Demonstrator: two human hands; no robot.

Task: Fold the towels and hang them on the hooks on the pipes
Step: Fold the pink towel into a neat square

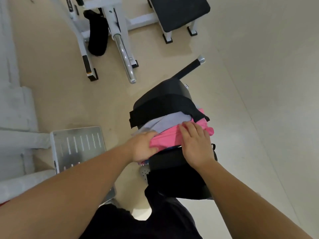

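A pink towel (168, 138) lies across a black padded gym seat (164, 94), in a pile with a pale grey towel (170, 120) and a black towel (162, 107) behind it. My left hand (142, 147) grips the pink towel's left end, fingers curled around the cloth. My right hand (196, 144) rests flat on the towel's right part, fingers spread and pressing down. Another black towel (96, 31) hangs on the white machine frame at the top left. No hooks are visible in this view.
A white exercise machine (110, 18) with a chrome bar (124, 56) stands on the beige floor ahead. A black bench pad (179, 12) is at the top right. A metal foot plate (77, 145) lies to the left, and a black-gripped handle (189, 68) juts past the seat.
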